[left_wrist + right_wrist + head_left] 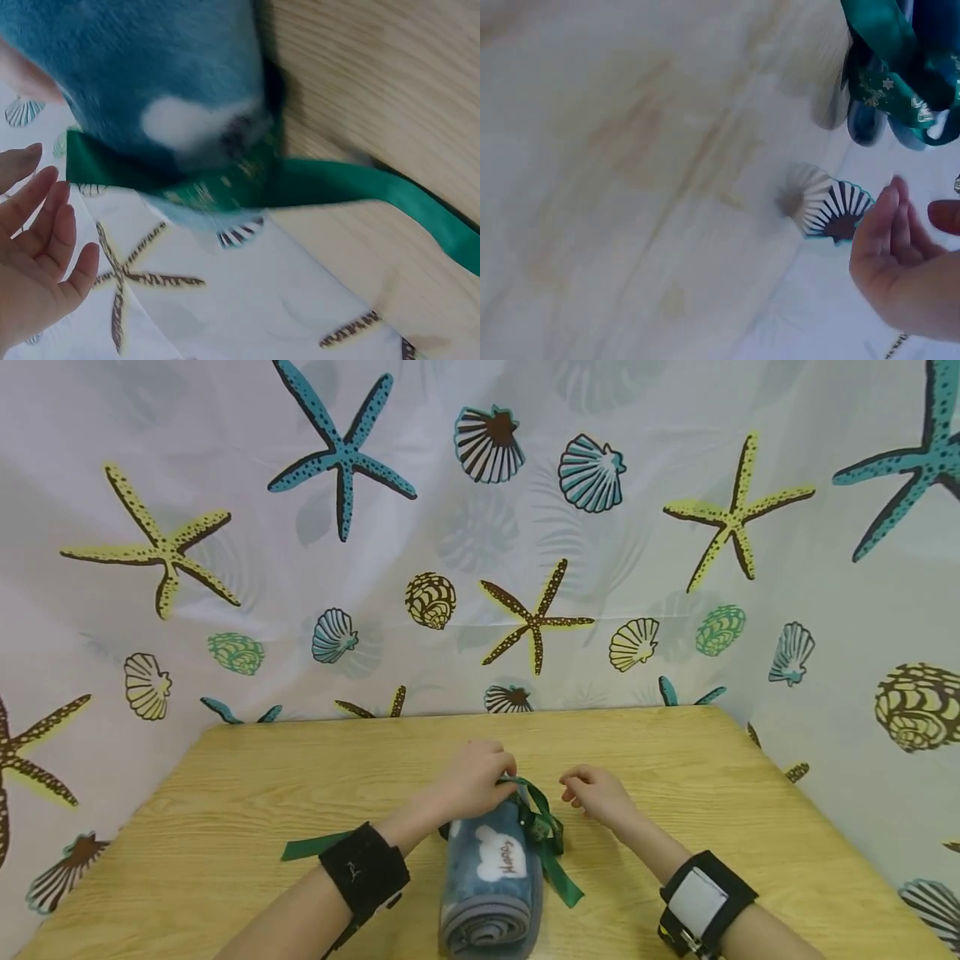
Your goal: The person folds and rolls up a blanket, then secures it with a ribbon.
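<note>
A rolled blue fleece blanket [480,877] lies lengthwise on the table, its coiled end towards me. It bears a white patch with the word "Happy". Around its far part runs a green ribbon [542,827] with a pale printed pattern, looped and trailing on the right. My left hand [476,777] is over the far end, beside the ribbon. In the left wrist view, that hand's fingers [49,232] are loosely bent close to a free ribbon end [94,161]; no grip shows. Right of the roll, my right hand [600,795] hovers with relaxed, bent fingers, holding nothing.
The wooden table [315,777] has a light grain. A curtain [480,527] printed with starfish and shells hangs behind and at both sides. Another green ribbon tail [311,846] sticks out left of my left wrist. Black straps [365,870] circle both wrists.
</note>
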### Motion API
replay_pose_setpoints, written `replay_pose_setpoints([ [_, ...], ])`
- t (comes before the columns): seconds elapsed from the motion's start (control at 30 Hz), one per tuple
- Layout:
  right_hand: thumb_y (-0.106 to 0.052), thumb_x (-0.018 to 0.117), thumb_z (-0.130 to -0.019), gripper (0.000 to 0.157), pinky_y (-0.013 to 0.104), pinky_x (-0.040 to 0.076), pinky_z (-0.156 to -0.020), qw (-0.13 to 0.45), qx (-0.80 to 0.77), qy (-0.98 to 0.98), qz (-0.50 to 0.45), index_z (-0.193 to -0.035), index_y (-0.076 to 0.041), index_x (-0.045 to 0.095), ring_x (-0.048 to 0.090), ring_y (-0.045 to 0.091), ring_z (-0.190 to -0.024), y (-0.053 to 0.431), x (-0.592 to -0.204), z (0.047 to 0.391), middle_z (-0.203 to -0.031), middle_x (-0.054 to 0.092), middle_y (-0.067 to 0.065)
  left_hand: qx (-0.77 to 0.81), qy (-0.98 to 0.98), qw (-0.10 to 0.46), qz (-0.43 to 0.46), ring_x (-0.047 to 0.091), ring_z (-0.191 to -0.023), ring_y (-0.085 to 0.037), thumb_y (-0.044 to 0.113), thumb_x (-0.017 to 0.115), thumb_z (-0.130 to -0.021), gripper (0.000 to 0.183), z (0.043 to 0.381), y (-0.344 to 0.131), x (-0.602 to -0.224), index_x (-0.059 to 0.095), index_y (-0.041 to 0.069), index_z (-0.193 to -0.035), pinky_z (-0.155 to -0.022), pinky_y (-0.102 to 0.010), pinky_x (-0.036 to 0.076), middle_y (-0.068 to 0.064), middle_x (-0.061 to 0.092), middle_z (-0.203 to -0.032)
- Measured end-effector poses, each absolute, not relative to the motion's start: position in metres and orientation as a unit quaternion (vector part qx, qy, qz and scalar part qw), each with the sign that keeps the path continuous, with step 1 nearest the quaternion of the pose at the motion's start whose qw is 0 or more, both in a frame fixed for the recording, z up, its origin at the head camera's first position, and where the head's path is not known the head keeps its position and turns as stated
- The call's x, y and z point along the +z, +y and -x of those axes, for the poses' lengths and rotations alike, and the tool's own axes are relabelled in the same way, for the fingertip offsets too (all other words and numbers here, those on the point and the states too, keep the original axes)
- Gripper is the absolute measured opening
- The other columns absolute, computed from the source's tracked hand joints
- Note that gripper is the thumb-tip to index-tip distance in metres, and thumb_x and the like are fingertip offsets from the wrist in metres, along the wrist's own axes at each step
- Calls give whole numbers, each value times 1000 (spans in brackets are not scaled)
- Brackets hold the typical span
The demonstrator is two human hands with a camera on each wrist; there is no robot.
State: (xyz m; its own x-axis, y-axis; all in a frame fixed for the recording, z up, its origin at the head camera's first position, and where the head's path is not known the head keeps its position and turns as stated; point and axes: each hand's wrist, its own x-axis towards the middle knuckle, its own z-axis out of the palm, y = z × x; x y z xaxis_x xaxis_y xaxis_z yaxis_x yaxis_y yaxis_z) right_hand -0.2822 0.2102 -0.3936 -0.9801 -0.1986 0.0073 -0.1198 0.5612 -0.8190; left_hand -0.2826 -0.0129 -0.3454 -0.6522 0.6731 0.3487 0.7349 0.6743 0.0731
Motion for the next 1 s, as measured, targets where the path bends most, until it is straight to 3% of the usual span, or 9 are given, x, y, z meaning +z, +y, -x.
replay_pose_setpoints([
  [0.07, -11, 52, -92, 22, 31, 45, -58, 0, -373, 921, 115, -104, 5, 61, 56, 17, -69, 215, -386, 271, -80, 61, 5, -144, -900, 155, 381, 54, -78, -20, 15, 68, -84, 13, 283, -31, -347, 67, 5, -92, -70, -32, 44, -6, 58, -84],
  [0.13, -15, 59, -89, 18, 30, 45, -56, -6, -266, 952, 153, -98, 0, 63, 55, 14, -66, 219, -380, 259, -77, 60, 1, -178, -902, 150, 365, 54, -78, -22, 9, 69, -82, 13, 284, -55, -349, 66, 1, -92, -69, -33, 45, -8, 58, -85],
  [0.3, -32, 70, -81, 27, 35, 46, -55, 46, -120, 967, 222, -89, -7, 65, 54, 12, -61, 218, -374, 243, -72, 59, -3, -150, -947, 62, 276, 58, -82, -24, 11, 71, -80, 21, 287, -110, -358, 67, -2, -97, -73, -37, 48, -10, 63, -88],
  [0.4, -33, 72, -78, 27, 34, 42, -52, 54, -96, 969, 222, -81, -8, 61, 51, 14, -60, 210, -381, 242, -69, 56, -1, -100, -961, 27, 258, 59, -81, -24, 16, 74, -78, 27, 290, -124, -372, 68, -1, -97, -75, -38, 47, -9, 64, -87],
  [0.5, -26, 72, -78, 26, 30, 33, -49, 50, -86, 969, 228, -70, -11, 53, 43, 13, -57, 203, -391, 240, -64, 47, -2, -78, -960, 12, 268, 55, -75, -21, 18, 73, -78, 21, 289, -126, -389, 68, 2, -91, -71, -36, 44, -4, 61, -81],
  [0.63, -9, 67, -78, 27, 25, 25, -48, 51, -116, 957, 261, -62, -13, 45, 33, 9, -52, 202, -399, 238, -58, 37, -5, -84, -959, 7, 271, 48, -68, -18, 8, 68, -78, 4, 285, -125, -404, 65, 6, -80, -65, -35, 40, -1, 53, -73],
  [0.77, -4, 65, -77, 30, 22, 21, -48, 77, -167, 939, 291, -60, -15, 43, 27, 6, -50, 213, -396, 238, -55, 29, -8, -63, -950, 39, 302, 46, -62, -16, -2, 63, -77, 13, 282, -126, -405, 62, 8, -69, -61, -32, 40, 0, 50, -66],
  [0.87, -6, 65, -80, 26, 22, 23, -49, 98, -197, 927, 303, -64, -16, 48, 28, 4, -51, 227, -388, 234, -56, 33, -10, -57, -945, 38, 321, 40, -58, -12, -2, 60, -78, 17, 279, -128, -405, 59, 10, -66, -55, -26, 36, 2, 46, -64],
  [1.0, -8, 64, -84, 18, 21, 28, -50, 117, -234, 913, 314, -70, -17, 55, 32, 2, -53, 246, -374, 225, -60, 42, -12, -91, -951, -5, 295, 41, -57, -10, 13, 66, -82, 11, 275, -127, -410, 59, 10, -74, -53, -26, 35, 4, 49, -66],
])
